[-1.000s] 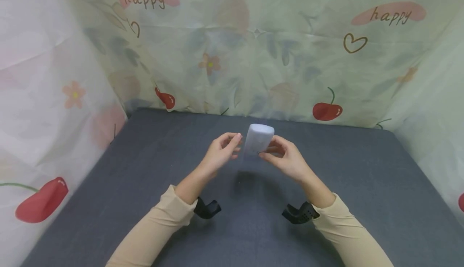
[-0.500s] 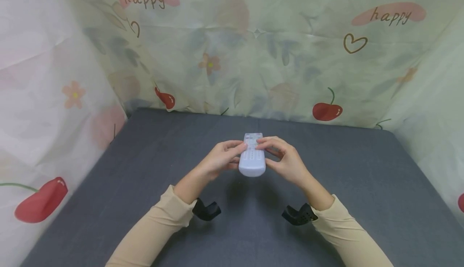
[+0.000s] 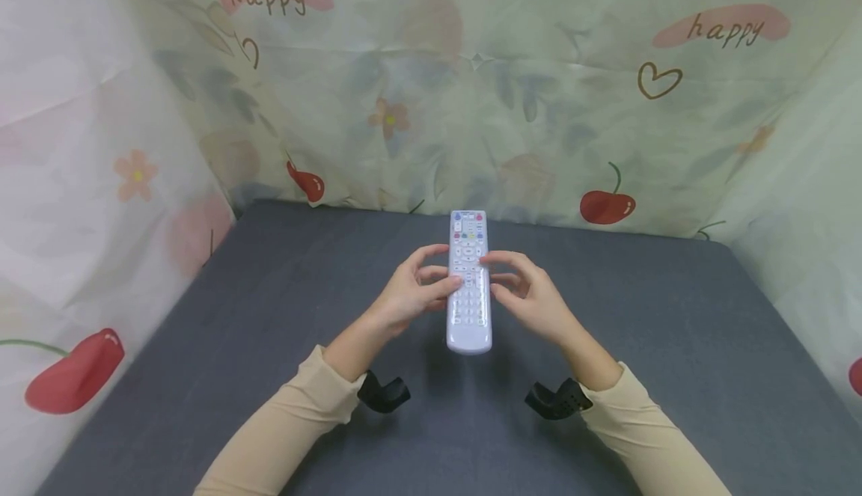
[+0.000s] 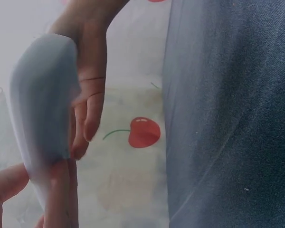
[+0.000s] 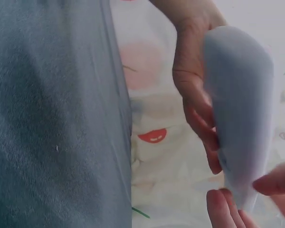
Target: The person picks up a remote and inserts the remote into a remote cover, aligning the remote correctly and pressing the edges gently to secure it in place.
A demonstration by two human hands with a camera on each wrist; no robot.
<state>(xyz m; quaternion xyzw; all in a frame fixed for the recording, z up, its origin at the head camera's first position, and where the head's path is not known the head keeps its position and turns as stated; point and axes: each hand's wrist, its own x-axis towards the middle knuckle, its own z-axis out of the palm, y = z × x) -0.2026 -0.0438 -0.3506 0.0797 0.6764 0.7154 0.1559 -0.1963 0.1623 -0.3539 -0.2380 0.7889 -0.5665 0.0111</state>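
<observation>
A white remote control (image 3: 468, 309) is held above the table, its button face toward the head camera and its long side pointing away from me. My left hand (image 3: 417, 290) grips its left edge, thumb on the button face and other fingers at the side or behind. On the opposite edge my right hand (image 3: 528, 294) touches it, the index fingertip at the front rim and the thumb by the side. Both wrist views show the smooth remote control (image 4: 42, 104) blurred, with fingers of both hands around it. Some fingertips are hidden behind it.
A dark grey cloth-covered table (image 3: 673, 316) lies beneath the hands. Printed curtains (image 3: 471, 107) with cherries and flowers enclose its back and sides. Black wrist mounts (image 3: 555, 399) stick out below the sleeves.
The remote control has turned from its back, in my right hand only, to its button face. My left hand has come onto its left edge; the right hand stays at its right.
</observation>
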